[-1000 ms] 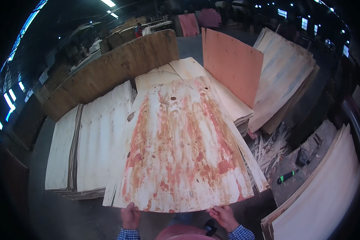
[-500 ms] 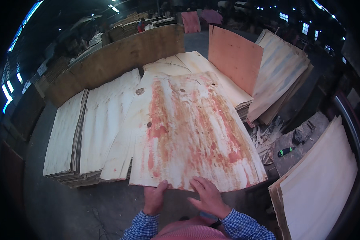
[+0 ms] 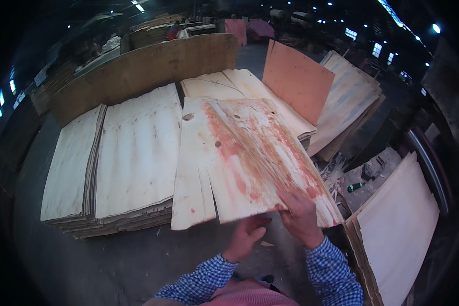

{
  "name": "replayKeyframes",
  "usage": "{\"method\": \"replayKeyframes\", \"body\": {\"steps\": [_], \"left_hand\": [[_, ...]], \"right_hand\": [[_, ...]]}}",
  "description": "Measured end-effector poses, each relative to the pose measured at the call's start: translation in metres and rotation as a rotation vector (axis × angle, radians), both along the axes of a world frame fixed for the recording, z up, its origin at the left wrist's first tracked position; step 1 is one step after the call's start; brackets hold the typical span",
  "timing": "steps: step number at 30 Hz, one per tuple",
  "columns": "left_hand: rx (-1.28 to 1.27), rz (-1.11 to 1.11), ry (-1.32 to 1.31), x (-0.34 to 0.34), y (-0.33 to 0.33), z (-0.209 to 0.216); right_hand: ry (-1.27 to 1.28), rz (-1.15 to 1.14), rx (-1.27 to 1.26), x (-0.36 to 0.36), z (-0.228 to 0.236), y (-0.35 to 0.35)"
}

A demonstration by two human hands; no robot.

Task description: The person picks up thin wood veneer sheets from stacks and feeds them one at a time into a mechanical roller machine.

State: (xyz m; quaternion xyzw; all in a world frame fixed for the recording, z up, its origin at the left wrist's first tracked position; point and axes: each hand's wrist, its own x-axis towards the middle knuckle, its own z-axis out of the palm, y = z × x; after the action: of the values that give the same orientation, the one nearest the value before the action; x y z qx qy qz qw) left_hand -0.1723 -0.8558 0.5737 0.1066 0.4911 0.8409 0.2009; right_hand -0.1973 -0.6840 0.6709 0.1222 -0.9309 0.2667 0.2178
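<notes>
A thin wood veneer sheet (image 3: 229,168) with red and brown streaks, several dark knots and a split in its near edge lies on top of the stack before me. My right hand (image 3: 300,217) grips its near edge, fingers over the top face, and the sheet is buckled there. Just below that edge, to the left, is my left hand (image 3: 246,237), its thumb apart from the fingers and nothing seen between them. Whether its fingertips touch the sheet's underside, I cannot tell.
Two pale veneer stacks (image 3: 132,153) stand at the left, before a long brown board (image 3: 148,69). An orange-pink panel (image 3: 296,79) rises behind. Leaning veneer sheets (image 3: 398,229) are near right, by a metal bar (image 3: 428,168) and a green-and-black handled tool (image 3: 356,187).
The streaked sheet has shifted and buckled, its near-left split now showing. My left hand has come off the edge and moved right; my right hand has moved right and up, closing on the edge.
</notes>
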Motion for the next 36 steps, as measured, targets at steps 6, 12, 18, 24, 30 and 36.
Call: {"method": "replayKeyframes", "body": {"steps": [6,12,18,24,30,36], "left_hand": [[0.273,-0.252,-0.842,0.025,0.040,-0.086],[0.426,-0.571,-1.238,0.103,0.121,-0.138],[0.506,-0.717,-1.421,0.163,0.199,-0.117],[0.898,-0.527,-0.802,0.193,0.292,-0.121],[0.724,-0.459,-0.955,0.230,0.272,-0.132],[0.320,-0.247,-1.011,0.254,0.281,-0.176]], "right_hand": [[0.120,-0.192,-0.233,-0.078,0.146,0.038],[0.216,-0.126,-0.603,-0.033,0.247,0.099],[0.315,-0.170,-0.832,0.057,0.258,0.148],[0.415,-0.298,-0.918,0.145,0.237,0.203],[0.424,-0.458,-0.928,0.225,0.208,0.271],[0.429,-0.399,-1.110,0.315,0.175,0.324]]}}
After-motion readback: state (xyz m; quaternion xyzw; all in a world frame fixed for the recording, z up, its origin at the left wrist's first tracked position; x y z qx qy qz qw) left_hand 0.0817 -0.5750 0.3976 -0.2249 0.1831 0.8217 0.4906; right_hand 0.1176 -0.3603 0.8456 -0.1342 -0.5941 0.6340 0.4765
